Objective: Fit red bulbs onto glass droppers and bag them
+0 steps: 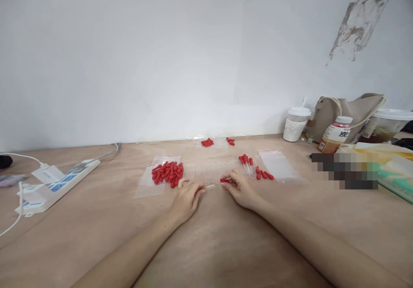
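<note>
My left hand (189,197) is closed, its fingertips pinching one end of a thin clear tube (210,186) that points to the right. A red rubber dropper bulb (223,180) sits between the fingertips of my right hand (240,190). The tube and this bulb are apart. Left of my left hand lies a heap of red bulbs (167,172) on clear plastic bags (146,189). Rows of clear tubes (213,171) lie just beyond my hands. Beside my right hand are tubes with red bulbs fitted (246,161) and several loose red bulbs (264,174).
Small groups of red bulbs (207,142) lie near the wall. Flat zip bags (279,165) are at right. A power strip (61,184) with cables stands left. On the right are a lidded cup (296,124), a bottle (335,135) and a grey bag (351,107).
</note>
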`<action>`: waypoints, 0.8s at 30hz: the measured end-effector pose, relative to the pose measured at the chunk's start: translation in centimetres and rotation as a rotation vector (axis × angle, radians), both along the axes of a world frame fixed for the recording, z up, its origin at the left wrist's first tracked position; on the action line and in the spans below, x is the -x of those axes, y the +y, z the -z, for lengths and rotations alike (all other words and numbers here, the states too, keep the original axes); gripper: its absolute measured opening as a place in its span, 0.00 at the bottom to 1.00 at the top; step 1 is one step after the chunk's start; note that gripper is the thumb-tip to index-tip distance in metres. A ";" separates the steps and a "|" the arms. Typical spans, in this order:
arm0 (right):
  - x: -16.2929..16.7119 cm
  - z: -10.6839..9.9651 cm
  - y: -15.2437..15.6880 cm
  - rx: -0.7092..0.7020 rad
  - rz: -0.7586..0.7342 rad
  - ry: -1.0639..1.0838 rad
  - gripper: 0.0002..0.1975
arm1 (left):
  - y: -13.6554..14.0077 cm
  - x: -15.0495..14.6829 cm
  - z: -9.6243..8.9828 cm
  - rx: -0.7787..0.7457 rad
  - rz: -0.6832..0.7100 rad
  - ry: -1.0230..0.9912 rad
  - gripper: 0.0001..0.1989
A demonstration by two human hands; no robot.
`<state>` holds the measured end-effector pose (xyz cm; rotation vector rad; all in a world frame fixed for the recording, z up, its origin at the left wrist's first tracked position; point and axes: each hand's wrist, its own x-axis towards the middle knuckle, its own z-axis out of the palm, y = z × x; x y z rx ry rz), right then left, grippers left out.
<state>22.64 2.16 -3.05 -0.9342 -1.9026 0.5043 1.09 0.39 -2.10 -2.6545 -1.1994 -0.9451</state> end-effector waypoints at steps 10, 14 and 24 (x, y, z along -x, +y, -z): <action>0.6 0.8 -0.9 0.019 -0.150 -0.034 0.05 | 0.2 -0.3 0.2 -0.023 0.074 -0.005 0.11; 0.5 0.5 -1.0 0.005 -0.170 -0.054 0.04 | 0.1 -0.2 0.4 -0.024 0.102 -0.018 0.12; 0.5 0.3 -1.3 0.000 -0.139 -0.085 0.04 | 0.3 -0.2 0.7 -0.017 0.115 -0.043 0.11</action>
